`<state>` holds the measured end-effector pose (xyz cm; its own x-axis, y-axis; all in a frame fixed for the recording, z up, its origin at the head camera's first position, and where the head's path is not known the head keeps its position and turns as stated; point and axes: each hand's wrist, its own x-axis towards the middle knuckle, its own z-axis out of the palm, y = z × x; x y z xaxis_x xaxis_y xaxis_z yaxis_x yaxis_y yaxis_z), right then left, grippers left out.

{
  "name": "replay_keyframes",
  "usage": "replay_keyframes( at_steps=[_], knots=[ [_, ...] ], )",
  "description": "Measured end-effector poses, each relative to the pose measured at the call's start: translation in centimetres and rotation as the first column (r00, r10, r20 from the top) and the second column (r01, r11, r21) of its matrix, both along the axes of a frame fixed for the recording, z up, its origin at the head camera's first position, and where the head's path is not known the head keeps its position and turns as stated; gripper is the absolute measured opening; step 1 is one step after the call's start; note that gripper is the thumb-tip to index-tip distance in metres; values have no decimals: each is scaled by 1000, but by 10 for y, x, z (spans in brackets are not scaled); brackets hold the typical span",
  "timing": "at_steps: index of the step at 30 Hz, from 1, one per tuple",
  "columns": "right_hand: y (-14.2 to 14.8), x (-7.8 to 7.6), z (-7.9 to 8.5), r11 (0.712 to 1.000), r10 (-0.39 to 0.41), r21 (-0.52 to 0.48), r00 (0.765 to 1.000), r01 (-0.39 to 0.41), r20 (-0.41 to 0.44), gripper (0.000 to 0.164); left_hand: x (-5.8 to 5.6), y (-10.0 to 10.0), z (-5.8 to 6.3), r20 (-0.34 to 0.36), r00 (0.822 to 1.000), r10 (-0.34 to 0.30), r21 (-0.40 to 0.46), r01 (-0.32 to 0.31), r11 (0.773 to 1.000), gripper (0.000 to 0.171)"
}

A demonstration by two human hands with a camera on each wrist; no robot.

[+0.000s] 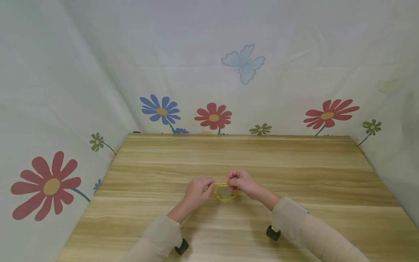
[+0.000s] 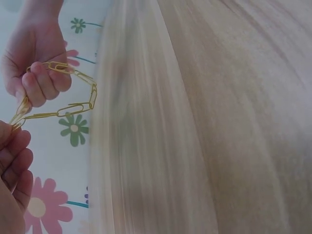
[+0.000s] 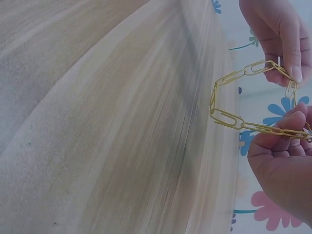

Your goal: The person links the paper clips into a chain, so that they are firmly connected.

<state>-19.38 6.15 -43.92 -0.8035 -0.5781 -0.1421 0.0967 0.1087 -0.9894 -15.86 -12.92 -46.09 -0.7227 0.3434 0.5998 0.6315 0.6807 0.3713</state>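
A chain of yellow paper clips (image 1: 226, 199) hangs in a loop between the two hands, above the wooden table. My left hand (image 1: 197, 191) pinches the loop's left side between thumb and fingers. On the opposite side, my right hand (image 1: 244, 183) holds the chain with curled fingers. In the right wrist view, the linked paper clips (image 3: 277, 130) stretch from one hand to the other, and several separate links show. The fingertips hide parts of the chain in both wrist views.
The wood-grain table (image 1: 245, 153) stands against a pale cloth backdrop (image 1: 183, 43) printed with flowers and a butterfly. A black device (image 1: 181, 247) sits at the left cuff, and another black device (image 1: 273, 233) at the right cuff.
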Motion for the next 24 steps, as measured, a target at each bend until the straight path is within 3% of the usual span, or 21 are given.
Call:
replay_keyframes(
  at_steps=[24],
  knots=[
    [-8, -1, 1, 999, -15, 28, 1000, 15, 2, 9, 1, 4, 2, 15, 1000, 21, -17, -21, 1000, 7]
  ],
)
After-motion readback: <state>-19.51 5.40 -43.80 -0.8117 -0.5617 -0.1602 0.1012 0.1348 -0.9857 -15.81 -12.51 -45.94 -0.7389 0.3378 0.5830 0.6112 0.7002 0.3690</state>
